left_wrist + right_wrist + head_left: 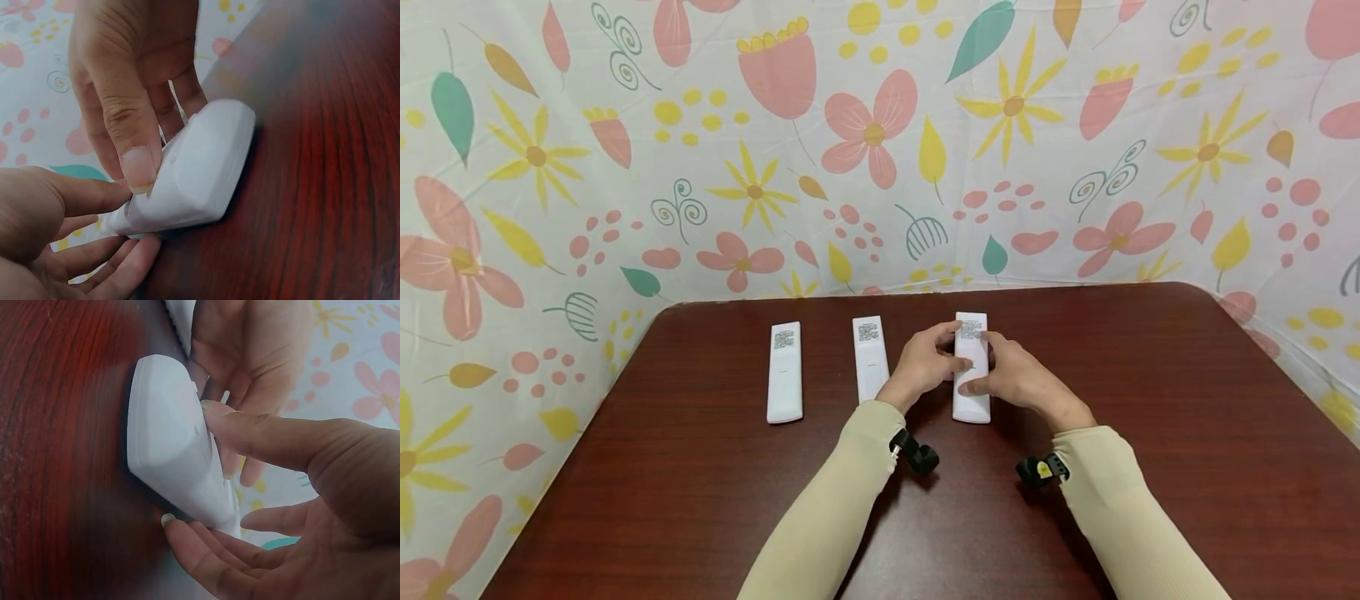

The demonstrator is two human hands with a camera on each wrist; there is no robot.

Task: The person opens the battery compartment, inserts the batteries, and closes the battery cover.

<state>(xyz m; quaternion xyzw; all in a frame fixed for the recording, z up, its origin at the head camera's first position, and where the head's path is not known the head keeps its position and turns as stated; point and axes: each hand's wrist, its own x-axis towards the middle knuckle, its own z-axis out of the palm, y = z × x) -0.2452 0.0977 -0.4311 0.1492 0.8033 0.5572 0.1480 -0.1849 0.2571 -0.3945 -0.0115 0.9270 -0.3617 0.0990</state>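
A white remote control lies back side up on the table, a printed code label at its far end. From its left side my left hand grips it, thumb over the back and fingers along the edge. My right hand holds the opposite edge, its thumb also laid across the back. In the left wrist view the thumbs press close together on the remote's casing. The right wrist view shows my right fingers low beside the casing, near the tabletop.
Two more white remote controls lie to the left, back side up: one in the middle, partly behind the left wrist, and one farther left. The dark wooden table meets a flower-patterned cloth behind it. Black straps circle both wrists.
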